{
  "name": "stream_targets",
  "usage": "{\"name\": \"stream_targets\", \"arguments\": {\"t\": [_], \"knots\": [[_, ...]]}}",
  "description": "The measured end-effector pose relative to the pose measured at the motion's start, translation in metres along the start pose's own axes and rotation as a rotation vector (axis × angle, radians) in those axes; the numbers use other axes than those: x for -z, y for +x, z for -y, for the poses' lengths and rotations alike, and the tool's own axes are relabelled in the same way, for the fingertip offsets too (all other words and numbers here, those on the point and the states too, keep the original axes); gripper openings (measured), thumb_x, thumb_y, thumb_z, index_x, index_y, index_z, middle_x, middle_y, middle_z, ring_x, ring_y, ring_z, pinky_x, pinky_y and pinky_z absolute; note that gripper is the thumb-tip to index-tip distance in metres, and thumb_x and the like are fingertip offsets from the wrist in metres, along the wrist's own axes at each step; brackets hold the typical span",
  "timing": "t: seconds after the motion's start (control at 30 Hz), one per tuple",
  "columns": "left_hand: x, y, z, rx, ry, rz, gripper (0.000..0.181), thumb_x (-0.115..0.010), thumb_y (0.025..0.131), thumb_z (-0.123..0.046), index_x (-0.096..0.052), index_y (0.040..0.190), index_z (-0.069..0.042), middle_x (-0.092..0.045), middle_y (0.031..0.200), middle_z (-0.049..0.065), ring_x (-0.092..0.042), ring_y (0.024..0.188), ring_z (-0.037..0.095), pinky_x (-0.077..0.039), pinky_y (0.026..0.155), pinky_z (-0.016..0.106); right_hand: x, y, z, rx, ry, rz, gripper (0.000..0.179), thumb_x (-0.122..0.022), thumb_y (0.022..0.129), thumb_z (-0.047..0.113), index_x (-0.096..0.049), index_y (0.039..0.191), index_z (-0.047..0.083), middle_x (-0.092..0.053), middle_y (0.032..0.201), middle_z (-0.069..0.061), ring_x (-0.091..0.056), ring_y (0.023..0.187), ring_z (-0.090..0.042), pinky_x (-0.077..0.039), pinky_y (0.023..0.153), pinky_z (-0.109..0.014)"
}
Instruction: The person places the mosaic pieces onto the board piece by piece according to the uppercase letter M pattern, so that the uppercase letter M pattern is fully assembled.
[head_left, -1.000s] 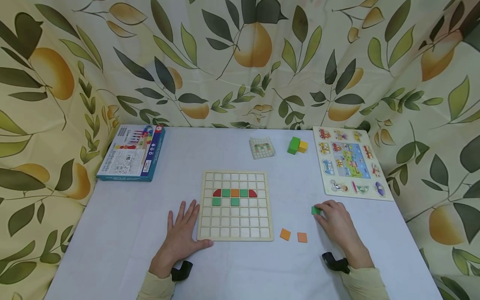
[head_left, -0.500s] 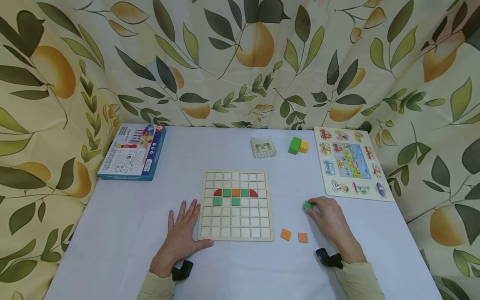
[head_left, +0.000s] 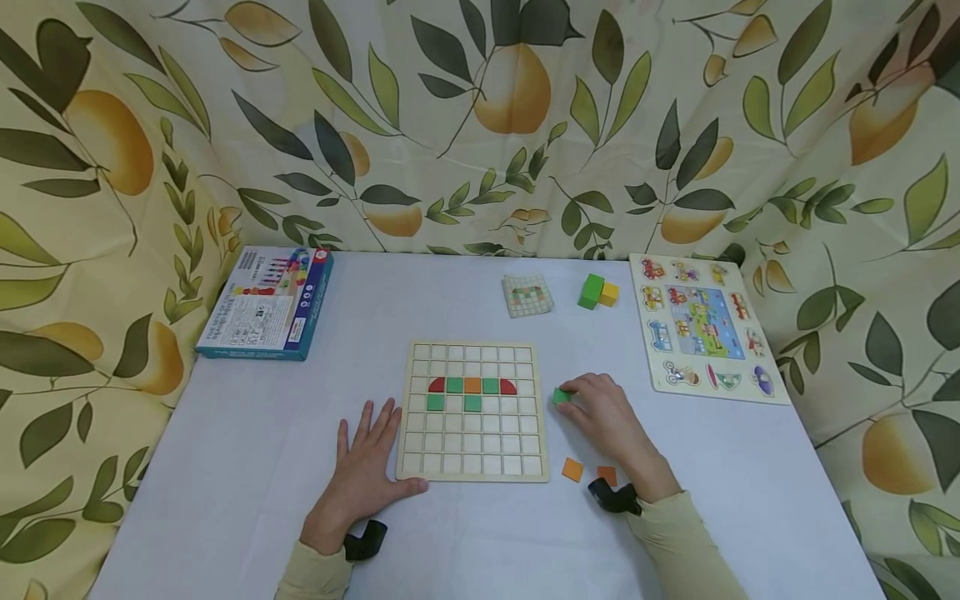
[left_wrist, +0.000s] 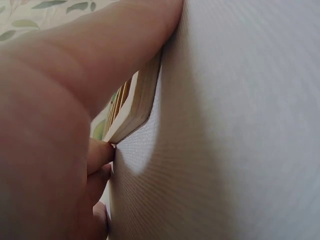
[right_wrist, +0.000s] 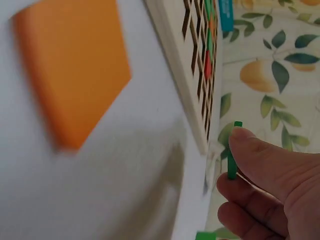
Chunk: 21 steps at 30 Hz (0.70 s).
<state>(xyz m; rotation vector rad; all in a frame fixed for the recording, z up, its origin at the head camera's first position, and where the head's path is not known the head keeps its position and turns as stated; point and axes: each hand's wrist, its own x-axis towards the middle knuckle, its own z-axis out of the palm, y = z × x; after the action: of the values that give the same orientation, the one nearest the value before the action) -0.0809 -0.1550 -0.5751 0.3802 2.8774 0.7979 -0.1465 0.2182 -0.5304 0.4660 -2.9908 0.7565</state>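
The right hand [head_left: 606,417] and the green tile [head_left: 560,396] it pinches have moved left since the earlier frame to just right of the grid board [head_left: 543,479], seemingly approaching placement, while the left hand [head_left: 363,477], fingers spread, rests at the board's near-left corner.

A grid board [head_left: 472,423] lies mid-table, with tiles [head_left: 472,385] in two rows. The left hand [head_left: 363,467] is at its near left corner; the right hand [head_left: 607,417], holding a square tile [head_left: 561,397], is just right of it. Two loose tiles [head_left: 572,469] lie nearer the viewer. Back left, a box [head_left: 266,308]; behind the board, a pattern card [head_left: 528,296], then blocks [head_left: 591,291]; back right, a picture puzzle [head_left: 708,323].
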Motion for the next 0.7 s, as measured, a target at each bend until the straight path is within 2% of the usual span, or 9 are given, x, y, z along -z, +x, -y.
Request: {"name": "stream_targets", "arguments": {"t": [0.13,0.37,0.7], "knots": [[0.000,0.000,0.000,0.009,-0.005,0.009,0.119,-0.076,0.067,-0.067,-0.026,0.154,-0.004,-0.015,0.161,0.010,0.004,0.146,0.036,0.012,0.108,0.062,-0.005,0.010,0.012,0.061,0.007,0.010,0.024,-0.080,0.083,0.019,-0.072,0.104,0.007,-0.066,0.100,-0.001,-0.054,0.098,-0.024,-0.043,0.087,-0.042],[0.000,0.000,0.000,-0.007,0.009,-0.010,0.117,-0.076,0.067,-0.067,-0.029,0.153,-0.003,-0.018,0.160,0.012,0.001,0.146,0.038,0.009,0.108,0.064,-0.013,0.025,0.029,0.139,-0.016,0.049,0.026,-0.081,0.083,0.021,-0.074,0.103,0.006,-0.067,0.098,-0.001,-0.055,0.094,-0.021,-0.044,0.083,-0.039],[-0.002,0.000,0.001,-0.013,0.010,-0.017,0.118,-0.077,0.066,-0.067,-0.028,0.153,-0.003,-0.018,0.161,0.011,0.002,0.146,0.037,0.011,0.108,0.063,-0.024,0.034,0.043,0.161,-0.055,0.137,0.026,-0.081,0.082,0.025,-0.075,0.101,0.008,-0.067,0.098,0.000,-0.054,0.092,-0.020,-0.043,0.081,-0.037]]}}
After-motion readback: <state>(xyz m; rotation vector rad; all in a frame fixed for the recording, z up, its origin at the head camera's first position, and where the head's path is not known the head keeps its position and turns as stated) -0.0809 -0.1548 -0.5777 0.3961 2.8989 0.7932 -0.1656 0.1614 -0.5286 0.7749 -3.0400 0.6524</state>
